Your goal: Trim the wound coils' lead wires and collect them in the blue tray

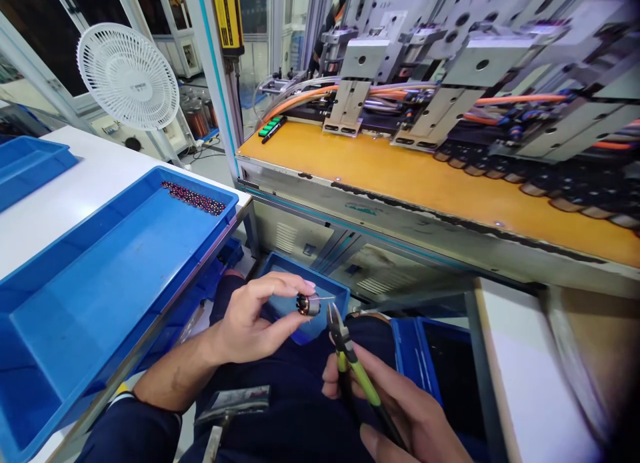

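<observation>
Between its thumb and fingers, my left hand (260, 316) pinches a small round metal part with copper windings (308, 305). A thin wire (325, 297) sticks out of the part to the right. My right hand (395, 403) is closed around cutting pliers with green and black handles (367, 383). The jaws of the pliers are slightly apart and point up, just right of the part and close below the wire's free end. Both hands are above my lap.
On the left, a long blue tray (115, 249) holds a cluster of small wound parts (194, 197) at its far end. A blue bin (340, 296) stands low behind my hands. A machine with an orange ledge (375, 176) spans the back. A white fan (128, 76) stands back left.
</observation>
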Demonstrator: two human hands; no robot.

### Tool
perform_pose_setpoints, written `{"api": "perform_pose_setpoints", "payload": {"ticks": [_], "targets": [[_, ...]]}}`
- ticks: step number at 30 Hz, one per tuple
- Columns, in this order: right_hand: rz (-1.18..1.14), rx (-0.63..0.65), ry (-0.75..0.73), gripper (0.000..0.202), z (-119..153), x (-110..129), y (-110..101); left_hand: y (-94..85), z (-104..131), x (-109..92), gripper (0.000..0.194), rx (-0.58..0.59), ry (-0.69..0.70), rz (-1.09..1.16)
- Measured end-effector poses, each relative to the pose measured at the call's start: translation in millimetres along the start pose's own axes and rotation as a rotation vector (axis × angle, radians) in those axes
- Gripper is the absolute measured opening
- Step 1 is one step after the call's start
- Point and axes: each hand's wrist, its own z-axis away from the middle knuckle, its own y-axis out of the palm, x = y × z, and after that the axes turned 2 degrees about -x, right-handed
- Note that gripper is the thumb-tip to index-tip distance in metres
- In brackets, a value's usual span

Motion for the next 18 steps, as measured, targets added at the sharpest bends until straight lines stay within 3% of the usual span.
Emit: {"api": "perform_pose_setpoints", "payload": {"ticks": [18], "targets": [[-0.129, 0.014, 0.042, 0.065, -6.2, 5.0, 10.5, -1.6, -0.2, -0.5, 0.052, -0.018, 0.027, -0.018]]}}
